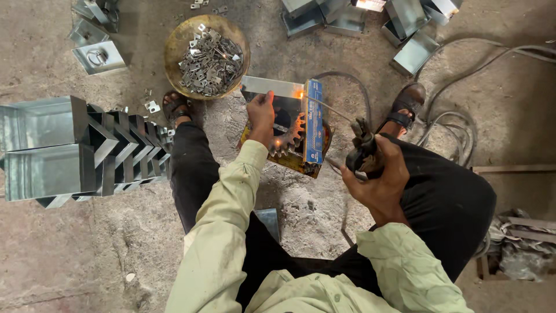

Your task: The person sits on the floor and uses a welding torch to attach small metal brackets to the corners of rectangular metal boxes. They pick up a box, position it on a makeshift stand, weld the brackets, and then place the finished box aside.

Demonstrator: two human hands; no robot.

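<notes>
Metal workshop, welding sparks [300, 94], stacked steel boxes [46, 148]

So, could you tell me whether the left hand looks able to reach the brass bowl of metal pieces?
Probably yes: the left hand grips the metal box beside the bowl, with nothing between them.

Person squats on floor [69, 255]. Metal box [275, 93] on gear [289, 136] between feet; left hand [262, 116] on box, right hand [379, 177] to its right holding electrode holder [359, 150], rod tip touching box. Bowl [174, 49] of small brackets [209, 61] beyond left foot. Stacked boxes [63, 150] far left. More boxes [405, 29] beyond, cables [463, 124] right.
</notes>
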